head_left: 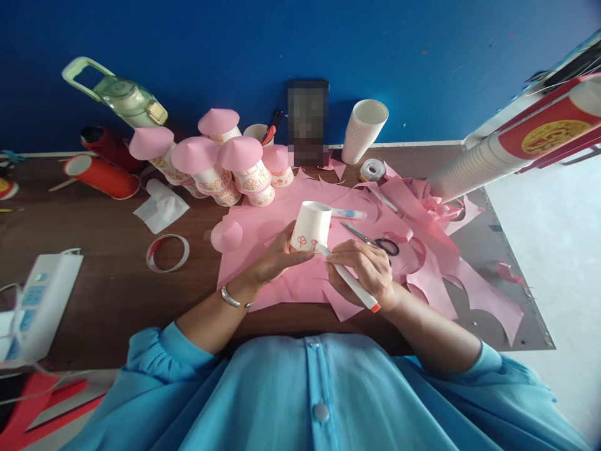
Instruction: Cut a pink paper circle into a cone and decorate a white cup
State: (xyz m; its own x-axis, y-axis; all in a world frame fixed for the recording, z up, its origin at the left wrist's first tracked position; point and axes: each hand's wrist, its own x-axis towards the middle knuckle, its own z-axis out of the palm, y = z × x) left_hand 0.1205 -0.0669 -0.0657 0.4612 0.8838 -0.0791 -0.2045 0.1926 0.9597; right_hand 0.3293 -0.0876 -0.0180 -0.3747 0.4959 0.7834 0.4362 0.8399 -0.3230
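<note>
A white paper cup (312, 220), tilted a little, sits in my left hand (280, 255), whose fingers wrap its lower part. Small orange-red flowers are drawn along the cup's lower side. My right hand (362, 270) grips a white marker (353, 285) with a red end, its tip at the drawn flowers. Beyond the hands lie scissors (369, 237) with black handles and a glue stick (350, 213), both on pink paper (291, 275). A loose pink paper cone (227, 236) rests left of the cup.
Decorated cups with pink cone roofs (240, 154) stand stacked at back left. A stack of white cups (364, 130), a tape roll (373, 169) and a long cup sleeve (511, 147) are at right. Nearer left are a tape ring (168, 253) and a power strip (49, 307).
</note>
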